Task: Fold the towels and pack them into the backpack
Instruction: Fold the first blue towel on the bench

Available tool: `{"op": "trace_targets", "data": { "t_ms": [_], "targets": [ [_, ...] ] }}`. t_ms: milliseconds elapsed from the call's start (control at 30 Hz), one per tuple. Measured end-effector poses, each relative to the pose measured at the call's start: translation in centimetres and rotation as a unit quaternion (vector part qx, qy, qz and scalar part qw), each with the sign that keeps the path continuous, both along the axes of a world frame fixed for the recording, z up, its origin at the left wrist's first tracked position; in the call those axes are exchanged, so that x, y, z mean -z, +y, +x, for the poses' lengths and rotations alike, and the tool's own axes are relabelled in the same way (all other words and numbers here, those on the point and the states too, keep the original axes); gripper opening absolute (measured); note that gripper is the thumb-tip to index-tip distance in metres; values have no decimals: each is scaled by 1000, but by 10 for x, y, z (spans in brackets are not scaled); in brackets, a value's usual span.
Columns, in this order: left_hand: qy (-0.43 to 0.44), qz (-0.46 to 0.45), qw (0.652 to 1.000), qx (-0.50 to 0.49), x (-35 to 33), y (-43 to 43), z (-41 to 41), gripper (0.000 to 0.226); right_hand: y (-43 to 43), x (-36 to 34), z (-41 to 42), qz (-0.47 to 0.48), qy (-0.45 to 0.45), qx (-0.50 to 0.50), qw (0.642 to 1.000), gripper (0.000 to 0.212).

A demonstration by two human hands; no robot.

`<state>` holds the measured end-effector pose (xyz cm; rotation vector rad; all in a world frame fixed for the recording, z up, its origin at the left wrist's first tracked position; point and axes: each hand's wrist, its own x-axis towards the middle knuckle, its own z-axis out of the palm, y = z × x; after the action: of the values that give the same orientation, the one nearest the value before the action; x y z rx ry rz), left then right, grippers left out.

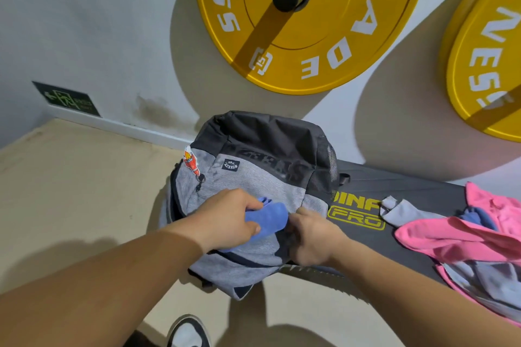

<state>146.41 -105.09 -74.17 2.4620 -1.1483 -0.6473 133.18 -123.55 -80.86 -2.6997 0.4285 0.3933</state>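
Head view: the left hand (pixel 225 220) clasps a folded blue towel (pixel 269 217) at the opening of the backpack (pixel 253 177). The right hand (pixel 313 236) grips its edge, likely to hold it wide. The backpack lies on a black bench (pixel 394 186), near a pile of pink and grey towels (pixel 465 234). Yellow weight plates (pixel 296 36) hang on the white wall.

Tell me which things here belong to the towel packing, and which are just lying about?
In the job: blue towel in the left hand; backpack, held by the right hand; pink towels and grey towel waiting on the black bench.
Just there: yellow weight plates, exit sign, shoe.
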Motion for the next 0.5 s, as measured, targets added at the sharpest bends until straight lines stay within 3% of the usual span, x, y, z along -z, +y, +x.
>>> {"op": "trace_targets", "data": {
  "t_ms": [133,167,267,333,400,500],
  "targets": [
    [0,-8,1000,-9,-9,5,3,19,4,5,-11,-75,-19,-89,993,76],
    [-1,-9,1000,-12,-12,7,3,18,6,7,-12,-111,-47,-123,985,75],
    [-7,-12,1000,-20,-26,8,-1,23,11,9,-9,-140,-144,-168,965,38],
    [-28,-13,999,-27,-37,10,-3,24,9,1,-3,-78,-133,-103,983,27],
    [-62,-28,997,-43,-54,16,-4,38,-3,-11,5,21,-141,39,989,28],
    [-72,-85,992,-60,-77,25,-9,43,-31,-29,23,164,-225,247,928,39]
  ]
}}
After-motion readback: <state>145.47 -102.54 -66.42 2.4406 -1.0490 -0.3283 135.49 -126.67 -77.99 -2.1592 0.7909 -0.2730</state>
